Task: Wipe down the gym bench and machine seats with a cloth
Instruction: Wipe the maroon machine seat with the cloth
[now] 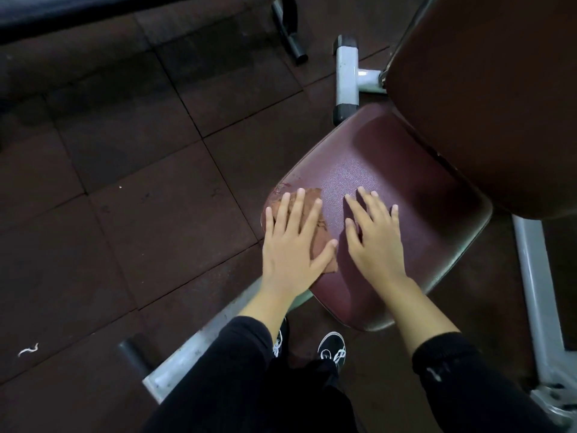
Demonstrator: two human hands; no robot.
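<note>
The brown cloth point(315, 228) lies on the near left corner of the maroon machine seat point(406, 170). We press it flat with our left hand point(292, 242), fingers straight. Our right hand point(373, 235) rests spread on the seat beside it, holding nothing; the backrest pad point(493, 89) rises beyond.

Left hand point(292, 242) flat on cloth point(315, 226) (brown), right hand point(373, 235) on seat point(406, 189)

Maroon padded vinyl machine seat point(406, 195) is showing a fine pebbled grain, glossy under the light, scuffed and peeling at its left edge. Brown matt cloth rag point(315, 201) is lying creased there. White painted metal frame tubes point(346, 73) are looking chipped; dark rubber floor tiles point(125, 151) are looking rough, matt.
</note>
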